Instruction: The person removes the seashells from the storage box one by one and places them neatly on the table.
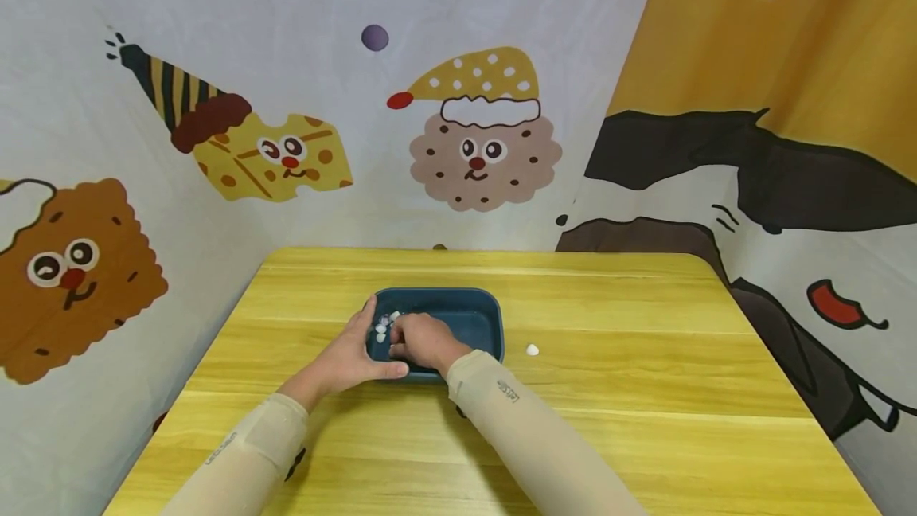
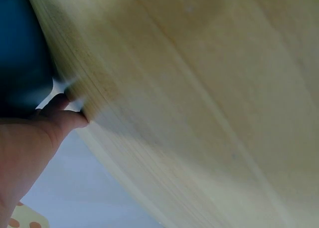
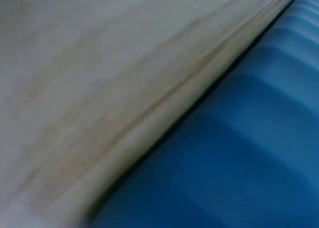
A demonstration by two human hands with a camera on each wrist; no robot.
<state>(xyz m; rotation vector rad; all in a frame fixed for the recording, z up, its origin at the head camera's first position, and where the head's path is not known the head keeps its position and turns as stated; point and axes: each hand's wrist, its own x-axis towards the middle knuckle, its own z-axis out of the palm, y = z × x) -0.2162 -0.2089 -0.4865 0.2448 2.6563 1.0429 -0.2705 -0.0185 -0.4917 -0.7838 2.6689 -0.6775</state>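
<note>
A dark blue rectangular tray (image 1: 473, 325) stands on the table. Several small white pieces (image 1: 380, 330), too small to name more exactly, lie at its left end. Stretched around the tray's front left corner, my left hand (image 1: 347, 357) touches the left wall with its fingers and the front rim with its thumb. In the left wrist view, fingers (image 2: 65, 119) show beside the tray (image 2: 22, 53). My right hand (image 1: 424, 339) reaches inside the tray, fingers bent down beside the white pieces; whatever lies between the fingertips is hidden. The right wrist view shows the ribbed tray wall (image 3: 239, 163) but not the hand.
One small white piece (image 1: 532, 349) lies on the wooden table (image 1: 630, 388), right of the tray. The table's back edge meets a patterned cloth backdrop (image 1: 387, 221), which also hangs along both sides.
</note>
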